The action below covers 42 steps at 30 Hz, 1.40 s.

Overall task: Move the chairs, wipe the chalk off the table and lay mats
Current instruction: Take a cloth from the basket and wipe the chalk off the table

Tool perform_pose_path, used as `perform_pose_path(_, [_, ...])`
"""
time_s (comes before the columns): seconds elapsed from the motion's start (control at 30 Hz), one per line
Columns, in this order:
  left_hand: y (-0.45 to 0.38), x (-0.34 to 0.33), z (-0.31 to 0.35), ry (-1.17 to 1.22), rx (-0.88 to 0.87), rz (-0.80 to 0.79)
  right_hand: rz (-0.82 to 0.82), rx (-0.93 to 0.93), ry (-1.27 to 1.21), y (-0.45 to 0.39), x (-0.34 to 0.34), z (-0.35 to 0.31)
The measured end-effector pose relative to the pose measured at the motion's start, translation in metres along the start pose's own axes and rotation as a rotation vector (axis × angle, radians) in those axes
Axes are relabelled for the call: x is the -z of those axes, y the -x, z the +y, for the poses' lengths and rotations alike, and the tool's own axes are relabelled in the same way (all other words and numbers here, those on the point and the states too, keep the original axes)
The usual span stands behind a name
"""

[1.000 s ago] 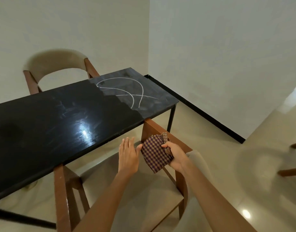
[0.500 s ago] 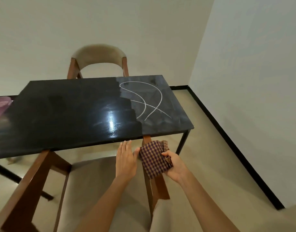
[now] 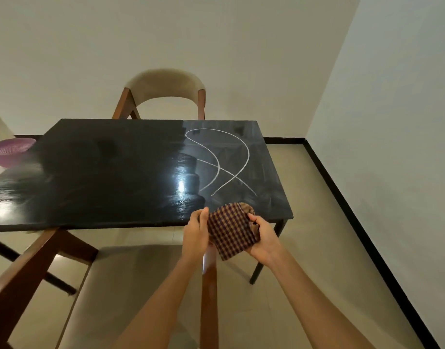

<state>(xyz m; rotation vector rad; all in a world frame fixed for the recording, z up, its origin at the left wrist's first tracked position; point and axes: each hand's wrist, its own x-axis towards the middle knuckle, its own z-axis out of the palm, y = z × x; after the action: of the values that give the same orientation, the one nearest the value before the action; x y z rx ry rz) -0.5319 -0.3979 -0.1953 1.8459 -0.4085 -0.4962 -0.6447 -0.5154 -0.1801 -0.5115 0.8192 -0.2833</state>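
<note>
A person's two bare hands hold a checked cloth (image 3: 231, 233) over the near edge of a black rectangular bench (image 3: 110, 172), at about 5 o'clock on its top. The cloth, woven in small dark purple and tan squares, is bunched into a soft rounded wad with a loose corner hanging below. The right hand (image 3: 263, 238) grips it from the side, fingers curled around the fabric and thumb pressed over the front; the left hand (image 3: 196, 234) lies flat against the cloth's other side, fingers straight and close together. The bench top is glossy and reflective across its left and middle, with a bright glare spot near the centre, while the right third looks matte and smeared grey. On that dull patch, at about 3 o'clock, run white chalk lines (image 3: 224, 162): a broad arc crossed by two thinner curved strokes. Thin black metal legs carry the top. At 12 o'clock beyond the bench stands a chair (image 3: 166, 84) with a curved beige padded backrest on angled brown wooden posts. A second chair (image 3: 130, 293) with a beige cushioned seat and smooth brown wooden frame sits at 6 o'clock below the forearms. A purple slotted plastic basket (image 3: 11, 149) sits at 9 o'clock, past the bench's left end.
</note>
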Motion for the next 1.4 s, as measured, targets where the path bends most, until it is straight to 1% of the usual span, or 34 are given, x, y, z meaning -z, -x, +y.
perform_pose_path(0.1, [-0.033,-0.022,0.017,0.169,0.119,0.015,-0.024,-0.018,-0.007,-0.024,-0.003,-0.040])
perform_pose_path(0.23, [-0.076,-0.042,0.035,0.359,0.245,0.023,-0.059,-0.042,0.103,-0.057,-0.013,-0.086])
perform_pose_path(0.3, [-0.098,-0.050,0.044,0.430,0.329,0.025,-0.081,-0.031,0.120,-0.070,-0.018,-0.104])
perform_pose_path(0.43, [-0.126,-0.065,0.061,0.524,0.456,-0.039,-0.094,-0.026,0.169,-0.093,-0.018,-0.138])
perform_pose_path(0.5, [-0.136,-0.070,0.070,0.533,0.482,-0.049,-0.096,-0.032,0.198,-0.105,-0.015,-0.152])
perform_pose_path(0.6, [-0.154,-0.084,0.085,0.527,0.489,-0.007,-0.102,-0.043,0.257,-0.126,-0.012,-0.175])
perform_pose_path(0.7, [-0.170,-0.102,0.095,0.522,0.489,0.004,-0.103,-0.038,0.351,-0.148,-0.009,-0.197])
perform_pose_path(0.8, [-0.188,-0.127,0.104,0.471,0.470,0.018,-0.139,-0.040,0.461,-0.168,-0.008,-0.227])
perform_pose_path(0.87, [-0.203,-0.145,0.107,0.466,0.459,0.076,-0.171,-0.064,0.523,-0.184,-0.009,-0.252])
perform_pose_path(1.0, [-0.238,-0.181,0.111,0.526,0.444,0.186,-0.231,-0.119,0.641,-0.222,-0.011,-0.302])
perform_pose_path(1.1, [-0.261,-0.207,0.110,0.527,0.451,0.289,-0.279,-0.164,0.694,-0.251,-0.009,-0.331])
perform_pose_path(1.23, [-0.286,-0.221,0.107,0.499,0.463,0.449,-0.341,-0.198,0.718,-0.286,-0.017,-0.349])
perform_pose_path(1.4, [-0.324,-0.223,0.101,0.398,0.463,0.665,-0.462,-0.228,0.751,-0.336,-0.044,-0.356])
